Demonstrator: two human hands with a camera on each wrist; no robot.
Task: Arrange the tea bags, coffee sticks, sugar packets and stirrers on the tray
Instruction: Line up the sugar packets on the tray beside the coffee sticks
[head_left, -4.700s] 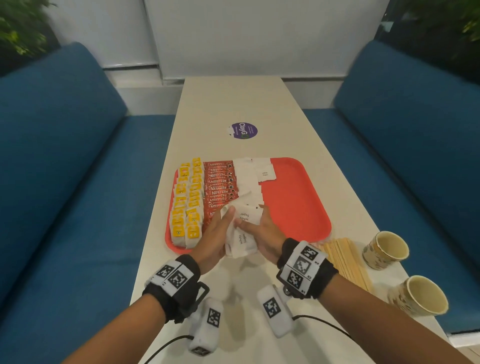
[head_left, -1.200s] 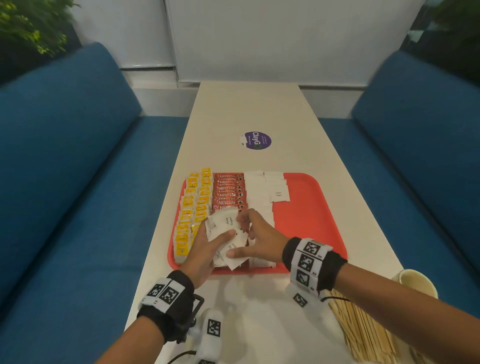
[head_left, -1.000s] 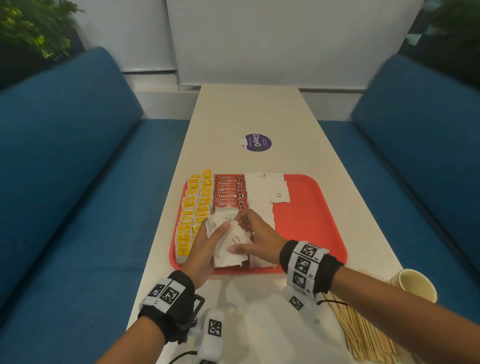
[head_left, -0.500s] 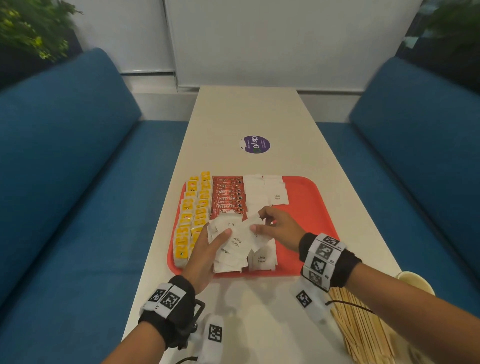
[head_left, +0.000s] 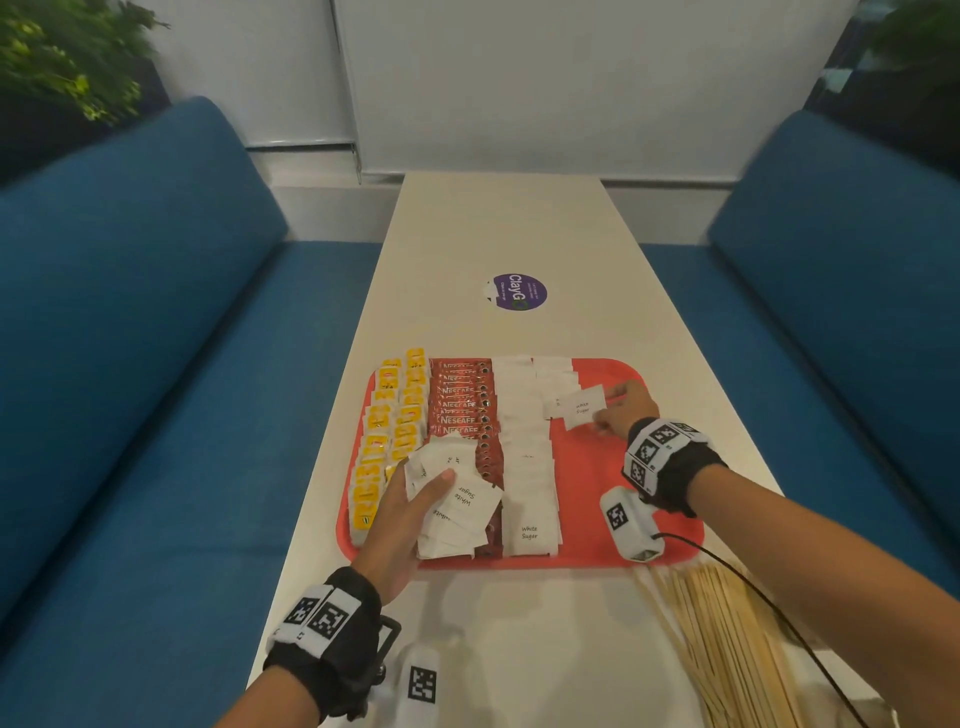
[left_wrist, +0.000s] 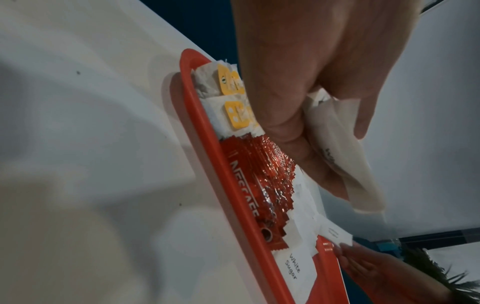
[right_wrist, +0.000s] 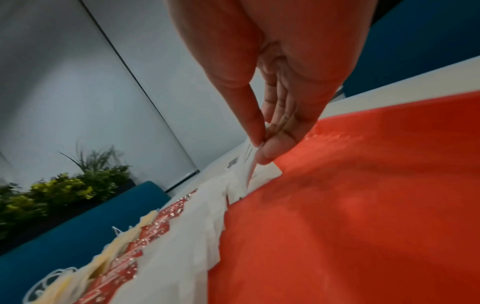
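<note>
A long, pale rectangular worktop (head_left: 498, 218) runs between two blue upholstered benches (head_left: 130, 364). On it, near the person, sits a flat red plastic tray (head_left: 597, 483). From the tray's left side run columns of yellow-tagged tea bags (head_left: 387, 426), red foil coffee sticks (head_left: 462, 400) and white paper sugar packets (head_left: 524, 467), each touching the next. A loose bundle of thin wooden stirrers (head_left: 727, 649) lies on the worktop, just beside the tray's near right corner. A round purple sticker (head_left: 517, 292) lies farther up the worktop. The left hand (head_left: 400, 525) grips a fanned stack of white sugar packets (head_left: 457, 499) above the tray's near left part, thumb curled over the top. The right hand (head_left: 621, 410) pinches a single white sugar packet (head_left: 579, 408) between thumb and fingers, low over the tray beside a second, shorter column of packets.
</note>
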